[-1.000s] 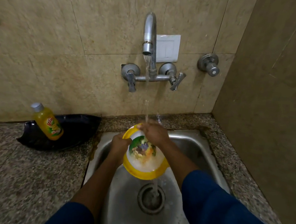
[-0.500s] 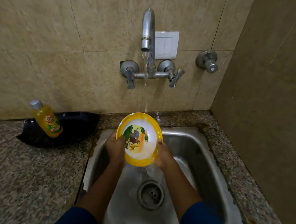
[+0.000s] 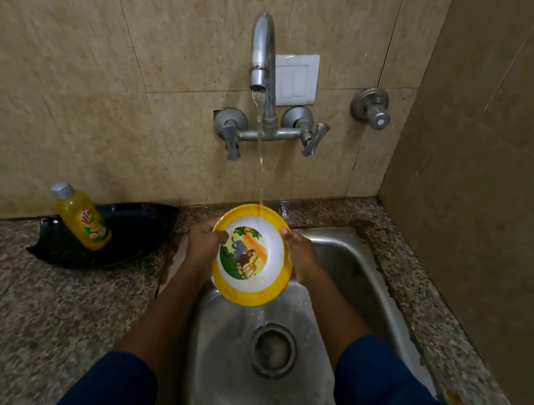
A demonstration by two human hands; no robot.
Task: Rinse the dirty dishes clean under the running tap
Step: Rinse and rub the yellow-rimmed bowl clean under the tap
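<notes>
Beige tiled corner, steel sink (image 3: 345,259) sunk into a speckled bench (image 3: 20,309). Yellow-rimmed plate (image 3: 247,256) held up over the sink, tilted on edge, cartoon face toward the camera, top rim right under the stream (image 3: 260,143) from the tap (image 3: 262,55). Runoff off the low edge, down toward the drain (image 3: 274,350).

Looks like mid-rinse of the face side. No suds visible on the picture; back out of sight, so no verdict on clean. Next, probably: rotate to sweep the full rim and the back under the flow. Calls for a firm hold on a wet edge.

Left hand (image 3: 204,243) gripping the left rim, fingers (image 3: 216,236) curled, thumb over the front. Right hand (image 3: 299,254) pinching the upper right rim, thumb tip on the front edge, remaining digits behind the plate, spread unknown.

Off left on the bench: yellow soap bottle (image 3: 81,217) tilted in or against a black tray (image 3: 139,232), can't tell which. Well apart from the plate.
</notes>
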